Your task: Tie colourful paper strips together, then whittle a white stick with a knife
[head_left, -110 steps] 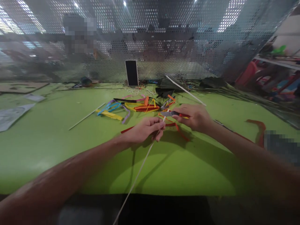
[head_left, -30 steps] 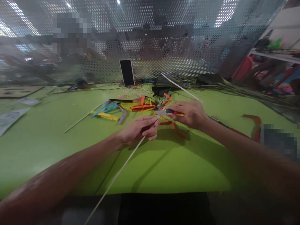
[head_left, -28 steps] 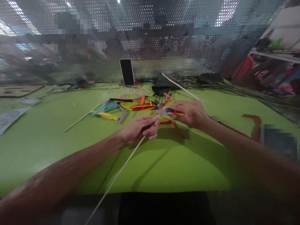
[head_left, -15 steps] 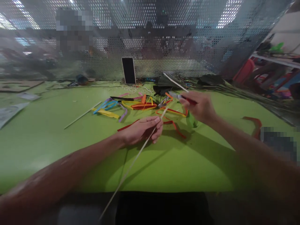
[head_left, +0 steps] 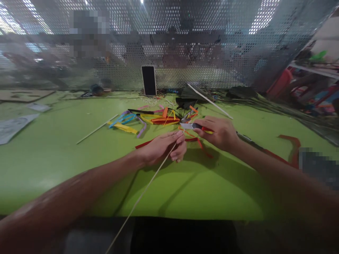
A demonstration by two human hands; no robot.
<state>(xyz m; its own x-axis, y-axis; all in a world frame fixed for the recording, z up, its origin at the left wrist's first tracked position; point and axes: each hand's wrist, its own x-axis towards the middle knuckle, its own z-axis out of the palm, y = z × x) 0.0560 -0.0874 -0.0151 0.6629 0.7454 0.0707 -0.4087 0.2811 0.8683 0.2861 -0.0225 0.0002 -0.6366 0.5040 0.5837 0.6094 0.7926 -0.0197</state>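
Observation:
My left hand (head_left: 169,146) pinches a thin pale stick (head_left: 148,185) near its upper end; the long part slants down past the table's front edge. A utility knife (head_left: 196,126) with a red and black handle is gripped in my right hand (head_left: 221,132). Its blade points left, just above the stick's tip at my left fingers; whether they touch I cannot tell. Behind my hands lie colored strips: a yellow strip (head_left: 125,127), blue strips (head_left: 123,120), a black strip (head_left: 140,112) and orange-red strips (head_left: 165,120). Part of a red strip (head_left: 144,144) shows behind my left hand.
On the green table (head_left: 66,169), a phone (head_left: 149,81) leans upright against a perforated metal screen (head_left: 169,53). Pale sticks (head_left: 96,129) and dark leaf-like strips (head_left: 196,92) lie around. Paper sheets (head_left: 16,127) are at left, a red strip (head_left: 295,143) at right.
My right hand has moved down and left, bringing the knife blade close to the stick's tip. My left hand keeps its pinch on the stick. The view has shifted slightly.

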